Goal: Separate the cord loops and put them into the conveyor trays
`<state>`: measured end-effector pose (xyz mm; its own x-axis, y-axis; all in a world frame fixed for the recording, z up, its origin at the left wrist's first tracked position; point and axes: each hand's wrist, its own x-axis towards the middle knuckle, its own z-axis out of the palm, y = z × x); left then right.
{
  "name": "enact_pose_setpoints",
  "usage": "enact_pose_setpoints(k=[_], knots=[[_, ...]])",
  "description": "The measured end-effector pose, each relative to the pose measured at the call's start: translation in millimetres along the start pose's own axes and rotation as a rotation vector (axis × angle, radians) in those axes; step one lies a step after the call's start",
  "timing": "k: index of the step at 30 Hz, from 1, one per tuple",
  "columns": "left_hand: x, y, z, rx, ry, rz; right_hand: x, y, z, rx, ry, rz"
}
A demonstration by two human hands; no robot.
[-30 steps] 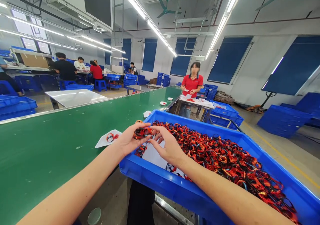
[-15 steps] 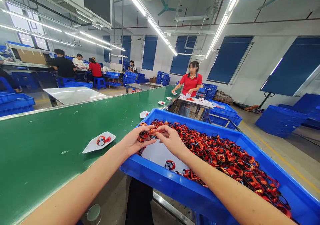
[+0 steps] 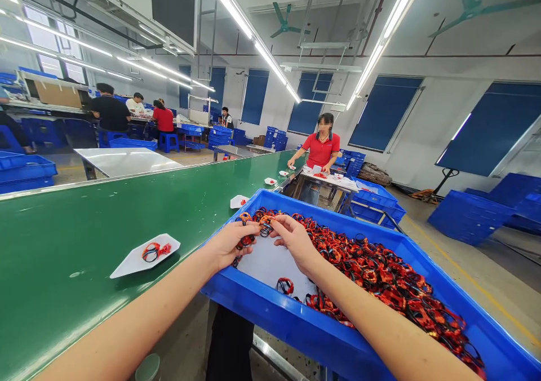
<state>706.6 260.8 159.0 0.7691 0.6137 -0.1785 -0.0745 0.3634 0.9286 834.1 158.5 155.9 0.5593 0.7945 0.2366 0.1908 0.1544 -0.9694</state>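
My left hand is curled around a few red-and-black ring-shaped bands over the near left corner of a blue bin. Thumb and fingers of my right hand pinch another orange-and-black ring-shaped band, close against the left fingertips. Below and to the right, a heap of similar bands covers most of the bin. One loose band lies on the pale bin liner near the front wall. The exact kind of these bands cannot be made out.
Left of the bin runs a green conveyor belt. A white paper tray on it holds red pieces; more small trays follow farther back. A co-worker in red stands across, beside a table and stacked blue bins.
The trays on the belt have shifted left and nearer to me. Between my hands, the band pinched by my right fingers now shows more clearly. The view has tilted slightly.
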Motion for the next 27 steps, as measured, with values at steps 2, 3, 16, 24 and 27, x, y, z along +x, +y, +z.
enact_pose_setpoints(k=[2, 3, 16, 24, 27], knots=[[0.7, -1.0, 0.0, 0.014, -0.012, 0.003, -0.8, -0.1, 0.3, 0.013, 0.001, 0.011], [1.1, -1.4, -0.1, 0.019, -0.015, 0.004, -1.3, -0.3, 0.6, 0.02, -0.003, 0.015], [-0.3, 0.8, 1.3, 0.016, 0.041, 0.029, -3.4, -5.2, 1.3, 0.141, -0.092, -0.016], [-2.0, -1.6, -1.8, -0.03, -0.017, 0.128, -20.2, -22.6, 4.5, -0.398, -0.055, -0.604], [-4.7, -0.9, -2.8, -0.046, -0.049, 0.169, -24.3, -25.0, 7.7, -0.455, -0.066, -0.701]])
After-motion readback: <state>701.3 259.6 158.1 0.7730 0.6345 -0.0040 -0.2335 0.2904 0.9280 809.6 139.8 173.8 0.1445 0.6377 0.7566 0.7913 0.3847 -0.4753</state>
